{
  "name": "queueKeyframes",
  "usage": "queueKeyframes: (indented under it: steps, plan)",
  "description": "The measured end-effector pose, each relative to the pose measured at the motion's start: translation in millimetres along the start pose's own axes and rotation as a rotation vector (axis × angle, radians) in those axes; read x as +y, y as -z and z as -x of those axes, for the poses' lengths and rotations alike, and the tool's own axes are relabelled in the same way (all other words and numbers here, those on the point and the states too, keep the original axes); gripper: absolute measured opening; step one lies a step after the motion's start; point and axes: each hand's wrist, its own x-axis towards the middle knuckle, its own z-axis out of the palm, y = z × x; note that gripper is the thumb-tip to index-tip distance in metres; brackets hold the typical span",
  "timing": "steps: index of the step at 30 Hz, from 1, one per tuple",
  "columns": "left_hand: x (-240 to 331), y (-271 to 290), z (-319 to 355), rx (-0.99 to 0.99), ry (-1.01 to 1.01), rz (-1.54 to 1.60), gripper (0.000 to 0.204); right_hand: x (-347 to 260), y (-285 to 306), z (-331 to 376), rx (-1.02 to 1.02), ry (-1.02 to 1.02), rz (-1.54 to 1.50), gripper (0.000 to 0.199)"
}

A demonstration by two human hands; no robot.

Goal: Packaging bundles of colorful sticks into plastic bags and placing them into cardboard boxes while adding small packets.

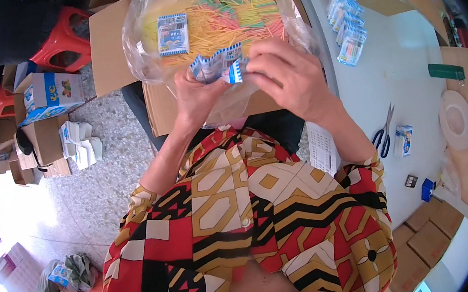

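Nearest: patterned shirt [241, 204], red, black, cream and ochre, filling six o'clock.

Left hand [195, 95] at eleven, thumb and fingers clamped on a blue-and-white plastic packet [209, 66]. Packet sits just short of twelve, above the near part of the stick heap, crimped edge uppermost, film bent. Right hand [293, 76] at one, fingertips drawn close together beside the packet's right end; whether they pinch film or something small, cannot tell.

Twelve: cardboard carton [113, 46] lined with a clear plastic bag [138, 55], holding a broad heap of thin pastel sticks [218, 27], yellow, pink, green. Another packet [173, 34] lies flat on the heap, just past eleven.

Toward two: overlapping row of similar packets [348, 24] on the pale table [354, 112]. Three: dark-handled scissors [384, 133], a small blue-and-white packet [404, 140] just beside.

Progress, by judgement: packet in hand looks mid-handling, unfinished. The row may be completed ones; fill and seals unreadable from here. Plenty of loose sticks left in the bag; the flat packet's status unclear.
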Motion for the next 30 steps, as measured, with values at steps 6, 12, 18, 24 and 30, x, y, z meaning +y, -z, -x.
queueKeyframes:
  steps: [6,12,18,24,30]
  plan:
    - [-9.1,21.7,20.2,0.005,0.019,-0.103,0.027,3.5,-5.2,8.7,-0.183,-0.084,-0.38,0.014]
    - [0.3,40.6,21.4,0.111,0.041,0.064,0.039,88.3,-8.0,2.0,-0.035,-0.579,-0.259,0.011]
    - [7.2,50.5,14.0,0.158,0.006,0.119,0.041,138.9,-46.9,7.5,-0.37,-0.425,-0.173,0.018]
    - [8.3,52.0,9.7,0.172,-0.019,0.126,0.04,133.3,-60.4,-6.6,-0.675,-0.404,-0.038,0.022]
    - [6.9,55.8,6.3,0.19,0.027,0.105,0.038,87.8,-57.7,-4.9,-0.675,-0.413,-0.232,0.02]
